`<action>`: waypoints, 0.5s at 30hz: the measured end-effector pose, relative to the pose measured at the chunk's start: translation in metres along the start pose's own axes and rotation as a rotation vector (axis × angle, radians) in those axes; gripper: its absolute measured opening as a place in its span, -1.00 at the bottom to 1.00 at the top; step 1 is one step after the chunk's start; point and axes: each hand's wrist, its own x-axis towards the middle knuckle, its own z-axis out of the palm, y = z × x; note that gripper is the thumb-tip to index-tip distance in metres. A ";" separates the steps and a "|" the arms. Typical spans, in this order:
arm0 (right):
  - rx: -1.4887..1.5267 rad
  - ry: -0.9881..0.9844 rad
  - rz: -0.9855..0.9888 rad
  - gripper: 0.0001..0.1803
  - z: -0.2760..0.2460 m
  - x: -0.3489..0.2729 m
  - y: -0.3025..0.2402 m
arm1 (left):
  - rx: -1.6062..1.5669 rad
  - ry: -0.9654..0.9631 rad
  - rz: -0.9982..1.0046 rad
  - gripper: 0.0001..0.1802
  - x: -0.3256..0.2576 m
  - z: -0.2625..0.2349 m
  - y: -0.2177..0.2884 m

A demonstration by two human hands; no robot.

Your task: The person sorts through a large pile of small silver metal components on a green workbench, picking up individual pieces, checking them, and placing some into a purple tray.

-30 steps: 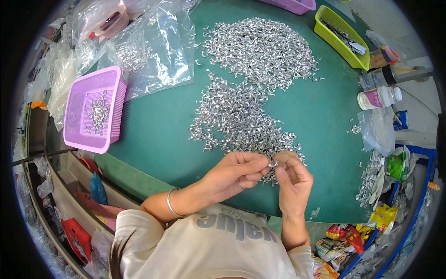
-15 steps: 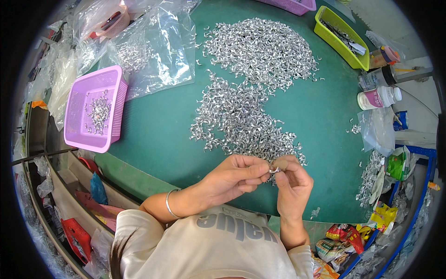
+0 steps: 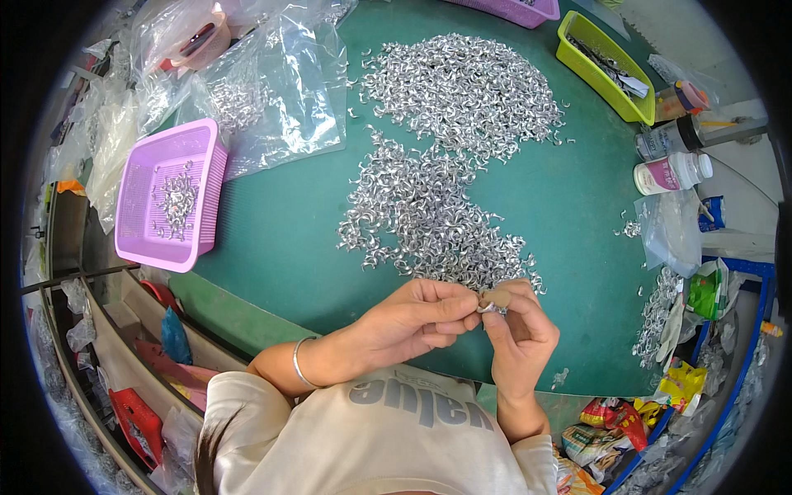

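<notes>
Head view: against the frames from a second ago I see almost no shift. My left hand and right hand remain together at the near edge of the green table, fingertips pinched narrow on one small metal clip. The clip pile lies just beyond; the purple basket sits far left. I judge the fitting work continues.

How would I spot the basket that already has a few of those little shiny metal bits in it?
Start at the green table top and follow its left edge. There sits a square, pale purple plastic basket with slotted walls, holding a small scatter of silver metal pieces. Unlike the yellow-green bin at the far right, it is purple and nearest the crumpled clear bags.
</notes>
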 end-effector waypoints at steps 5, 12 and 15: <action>0.019 -0.004 0.001 -0.80 0.001 -0.001 -0.001 | 0.082 0.064 0.096 -0.84 -0.002 0.005 -0.002; 0.078 -0.013 0.043 -0.80 0.002 -0.002 -0.002 | 0.557 0.304 0.375 -0.90 -0.008 0.016 -0.004; 0.087 -0.024 0.033 -0.80 0.002 0.000 -0.001 | 0.656 0.270 0.451 -0.91 -0.008 0.013 -0.002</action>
